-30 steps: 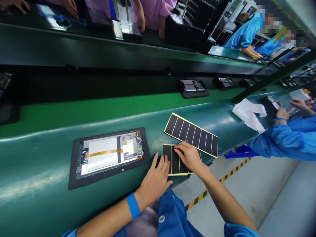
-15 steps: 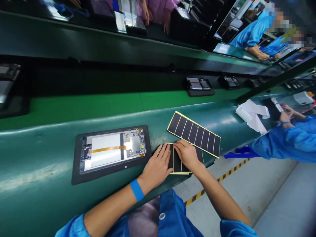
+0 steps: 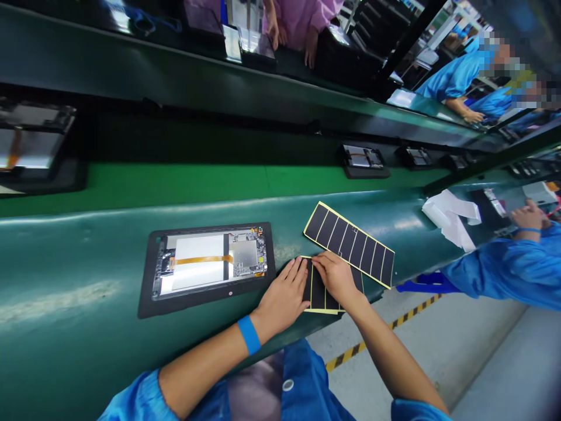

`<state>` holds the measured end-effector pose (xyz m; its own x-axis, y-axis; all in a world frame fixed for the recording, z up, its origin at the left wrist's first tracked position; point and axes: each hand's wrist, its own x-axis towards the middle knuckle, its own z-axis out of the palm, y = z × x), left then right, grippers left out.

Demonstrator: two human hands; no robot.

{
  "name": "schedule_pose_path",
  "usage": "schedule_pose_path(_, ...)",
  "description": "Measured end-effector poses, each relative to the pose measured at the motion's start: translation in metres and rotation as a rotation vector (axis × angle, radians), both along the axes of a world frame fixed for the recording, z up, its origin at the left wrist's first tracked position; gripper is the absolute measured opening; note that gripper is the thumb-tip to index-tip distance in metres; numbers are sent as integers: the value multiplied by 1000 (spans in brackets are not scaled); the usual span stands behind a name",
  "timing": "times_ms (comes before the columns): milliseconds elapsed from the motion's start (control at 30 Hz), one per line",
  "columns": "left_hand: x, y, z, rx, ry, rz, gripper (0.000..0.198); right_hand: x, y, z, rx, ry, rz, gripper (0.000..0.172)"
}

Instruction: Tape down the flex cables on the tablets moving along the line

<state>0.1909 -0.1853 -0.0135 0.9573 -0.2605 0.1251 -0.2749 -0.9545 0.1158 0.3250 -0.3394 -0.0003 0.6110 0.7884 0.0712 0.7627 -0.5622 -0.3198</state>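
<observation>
My left hand (image 3: 283, 297) lies flat on a sheet of black stickers (image 3: 319, 297) with yellow edges, fingers stretched out over its left end. On the same sheet, my right hand (image 3: 336, 277) is closed in a pinch, its fingertips at a sticker's upper edge. A second sticker sheet (image 3: 357, 245) lies slanted just beyond, partly overlapping the first. To the left of my hands, an opened tablet (image 3: 204, 261) rests on a black mat, showing its white battery, an orange ribbon cable and a circuit board.
Beyond the bench edge, a green conveyor belt (image 3: 197, 186) carries more opened tablets (image 3: 364, 158). Crumpled white paper (image 3: 451, 215) lies at right, near a co-worker's blue sleeve (image 3: 495, 263). A dark green post (image 3: 486, 155) slants across the right side. People sit across the line.
The whole view has shifted slightly, so the bench things appear further right. Both my hands stay at the sticker sheet, nearly unmoved. The co-worker's hands at right have moved away from the device there.
</observation>
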Motion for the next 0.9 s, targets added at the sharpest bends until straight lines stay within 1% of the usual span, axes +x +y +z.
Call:
schedule_pose_path(167, 0, 0, -4, -3, -26, -2, 76, 6, 3, 5, 25, 60, 2, 15)
schedule_pose_path(300, 0, 0, -5, -17, -30, -7, 76, 8, 6, 6, 16, 51, -5, 16)
schedule_pose_path(500, 0, 2, -5, -8, -38, -13, 77, 3, 8, -3, -1, -57, -27, 23)
schedule_pose_path(667, -1, 2, -4, -24, -35, -12, 77, -7, 2, -14, 39, -142, -29, 26)
schedule_pose_path(767, -1, 2, -4, -29, -39, -16, 76, -12, -4, -15, 81, -168, -31, 27)
schedule_pose_path(900, 0, 1, -5, -19, -50, -13, 75, -15, -10, -11, 126, -173, -49, 25)
